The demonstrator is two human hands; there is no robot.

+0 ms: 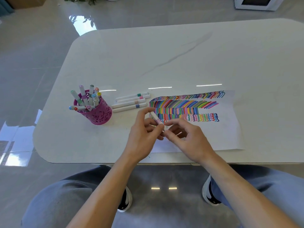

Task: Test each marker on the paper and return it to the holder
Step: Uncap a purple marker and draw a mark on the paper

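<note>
Coloured strokes (181, 106) crowd our paper (230, 132) and the pink holder (100, 114) looks well stocked, yet we judge four loose markers (131, 102) untested beside it, while our left hand (142, 139) grips a fifth marker (156, 118) over the paper's edge, right hand (186, 138) pinching its end.

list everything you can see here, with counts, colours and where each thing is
table: one, white, marbled, fills the view
paper: one, white with multicoloured strokes, near right part of the table
marker holder: one, magenta, perforated, left of the paper
markers in holder: about ten, mixed cap colours, standing or leaning
loose markers: four, white with coloured bands, lying between marker holder and paper
held marker: one, white with pink band, over the paper's left edge
left hand: grips the held marker
right hand: pinches its near end
</note>
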